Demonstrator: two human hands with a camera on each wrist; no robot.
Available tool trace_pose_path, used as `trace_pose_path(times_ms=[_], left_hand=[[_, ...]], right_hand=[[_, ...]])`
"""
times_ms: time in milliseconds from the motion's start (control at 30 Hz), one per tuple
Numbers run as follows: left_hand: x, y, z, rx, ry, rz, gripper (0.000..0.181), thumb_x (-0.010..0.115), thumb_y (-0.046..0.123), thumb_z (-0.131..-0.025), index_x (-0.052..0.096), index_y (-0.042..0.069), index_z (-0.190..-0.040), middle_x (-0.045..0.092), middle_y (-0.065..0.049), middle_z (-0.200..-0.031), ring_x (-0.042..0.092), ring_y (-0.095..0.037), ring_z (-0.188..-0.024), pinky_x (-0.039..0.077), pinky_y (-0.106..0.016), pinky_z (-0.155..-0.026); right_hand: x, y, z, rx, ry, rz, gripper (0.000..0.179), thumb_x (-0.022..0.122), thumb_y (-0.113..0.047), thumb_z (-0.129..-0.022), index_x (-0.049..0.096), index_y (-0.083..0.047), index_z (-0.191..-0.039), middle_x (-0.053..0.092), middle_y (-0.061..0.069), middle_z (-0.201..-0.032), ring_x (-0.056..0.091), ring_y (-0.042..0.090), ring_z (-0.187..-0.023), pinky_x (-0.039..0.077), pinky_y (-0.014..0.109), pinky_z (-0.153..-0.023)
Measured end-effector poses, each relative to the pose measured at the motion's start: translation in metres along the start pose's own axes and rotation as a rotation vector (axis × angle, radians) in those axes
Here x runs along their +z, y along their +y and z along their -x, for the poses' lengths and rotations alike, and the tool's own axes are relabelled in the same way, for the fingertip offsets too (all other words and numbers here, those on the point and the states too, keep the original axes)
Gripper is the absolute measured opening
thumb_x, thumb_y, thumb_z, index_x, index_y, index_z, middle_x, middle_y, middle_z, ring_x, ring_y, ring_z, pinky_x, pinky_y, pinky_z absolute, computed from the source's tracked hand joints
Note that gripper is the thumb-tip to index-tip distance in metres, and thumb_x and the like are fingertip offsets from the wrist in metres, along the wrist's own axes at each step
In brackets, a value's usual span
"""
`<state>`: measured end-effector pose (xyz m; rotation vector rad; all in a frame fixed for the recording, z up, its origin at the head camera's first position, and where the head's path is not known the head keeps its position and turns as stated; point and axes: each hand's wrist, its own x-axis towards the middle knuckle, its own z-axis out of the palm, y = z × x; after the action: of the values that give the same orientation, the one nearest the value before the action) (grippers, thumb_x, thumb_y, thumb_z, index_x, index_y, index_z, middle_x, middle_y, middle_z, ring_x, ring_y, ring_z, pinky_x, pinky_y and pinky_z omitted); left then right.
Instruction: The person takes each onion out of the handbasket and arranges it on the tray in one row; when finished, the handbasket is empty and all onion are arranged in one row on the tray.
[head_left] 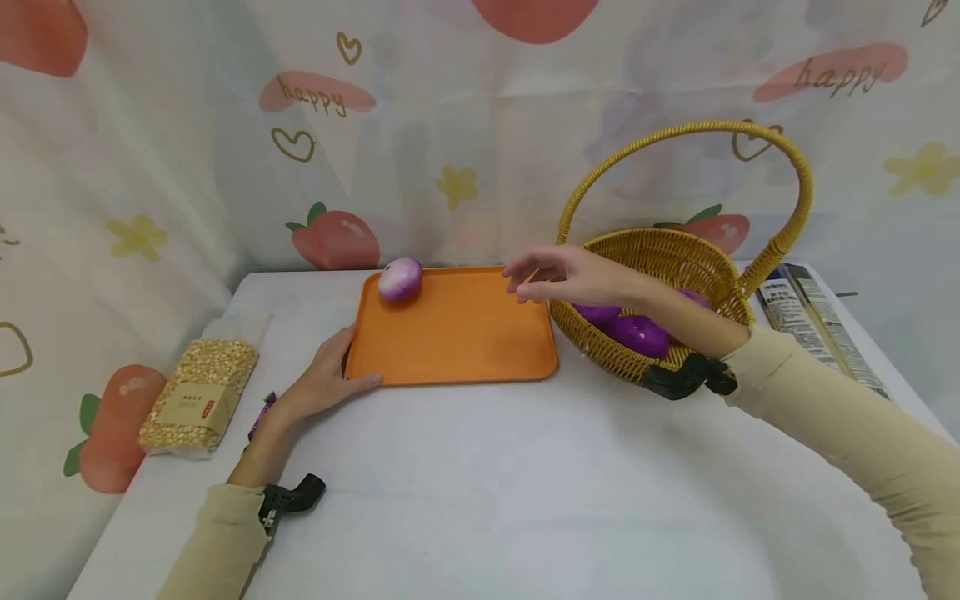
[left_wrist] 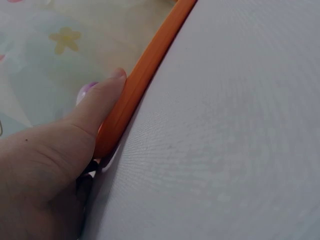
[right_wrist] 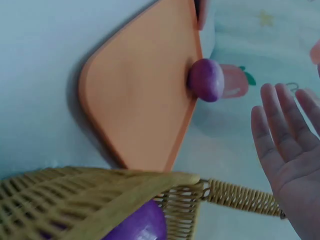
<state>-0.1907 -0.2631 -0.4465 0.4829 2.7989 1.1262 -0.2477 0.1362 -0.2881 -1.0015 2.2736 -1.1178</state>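
An orange tray lies on the white table with a purple onion at its far left corner. At the tray's left end, my left hand grips the rim; in the left wrist view its thumb lies along the edge, the other fingers mostly hidden. My right hand hangs over the tray's right side, fingers loosely extended and holding nothing, as the right wrist view of the palm also shows. Beneath the right forearm, a wicker basket holds several shiny purple onions, partly hidden by the arm.
A clear bag of yellow kernels lies at the table's left, with a small purple wrapped item beside my left wrist. Behind the basket on the right lies a flat printed packet. The basket's tall handle arches upward. A patterned curtain hangs behind.
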Motion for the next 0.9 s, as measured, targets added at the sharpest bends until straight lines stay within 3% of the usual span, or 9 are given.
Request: trace_pose_path(times_ms=[367, 600, 900], left_hand=[[-0.001, 0.005, 0.002, -0.054, -0.017, 0.000, 0.102, 0.075, 0.039, -0.083, 0.011, 0.004, -0.155, 0.021, -0.019, -0.160, 0.019, -0.039, -0.146, 0.015, -0.061, -0.119], [-0.004, 0.006, 0.000, -0.042, -0.008, -0.019, 0.103, 0.076, 0.038, -0.083, 0.012, 0.002, -0.155, 0.021, -0.021, -0.159, 0.020, -0.040, -0.146, 0.016, -0.061, -0.118], [-0.001, 0.006, 0.002, -0.054, -0.015, -0.005, 0.103, 0.075, 0.039, -0.083, 0.011, 0.003, -0.155, 0.020, -0.020, -0.160, 0.017, -0.039, -0.147, 0.015, -0.061, -0.119]], right_hand=[[-0.013, 0.020, 0.041, 0.104, 0.015, 0.048, 0.037, 0.059, -0.027, -0.097, 0.056, -0.014, -0.131, 0.065, 0.005, -0.123, 0.063, 0.015, -0.113, 0.051, 0.024, -0.096], [-0.027, 0.033, 0.064, 0.165, 0.082, 0.173, 0.036, 0.059, -0.030, -0.097, 0.057, -0.015, -0.130, 0.065, 0.003, -0.121, 0.061, 0.013, -0.112, 0.049, 0.019, -0.094], [-0.039, 0.042, 0.078, 0.182, 0.110, 0.280, 0.042, 0.062, -0.026, -0.095, 0.054, -0.011, -0.133, 0.061, 0.008, -0.130, 0.056, 0.025, -0.121, 0.045, 0.049, -0.103]])
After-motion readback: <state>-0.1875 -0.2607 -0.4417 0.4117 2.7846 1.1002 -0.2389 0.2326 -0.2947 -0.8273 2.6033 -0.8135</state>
